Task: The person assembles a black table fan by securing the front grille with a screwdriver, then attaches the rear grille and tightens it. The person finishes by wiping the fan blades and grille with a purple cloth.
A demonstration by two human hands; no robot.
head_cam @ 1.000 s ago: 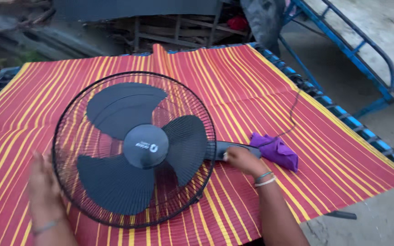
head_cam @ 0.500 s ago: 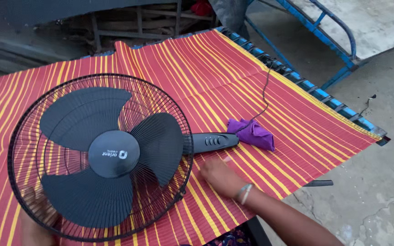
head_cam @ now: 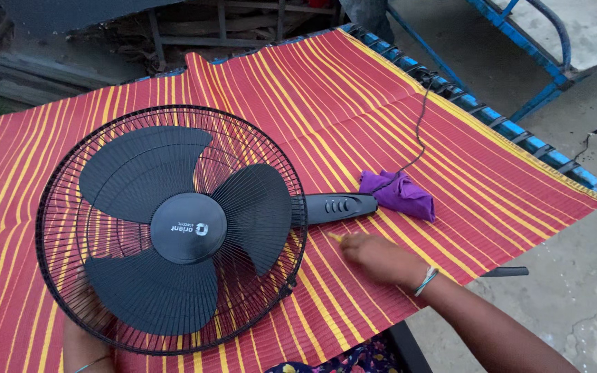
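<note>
At lower right, the right hand (head_cam: 378,257) lies flat, holding nothing, on the striped mat (head_cam: 395,103); the left hand (head_cam: 83,340), mostly hidden, steadies the fan (head_cam: 174,228), grip unclear.

One label only: a small pale printed mark (head_cam: 189,228) on the round dark hub (head_cam: 188,228) at the middle of the fan (head_cam: 171,228), which lies toward the striped mat's (head_cam: 354,103) left edge.

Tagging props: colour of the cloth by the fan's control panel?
Purple cloth, clearest in the head view.
</note>
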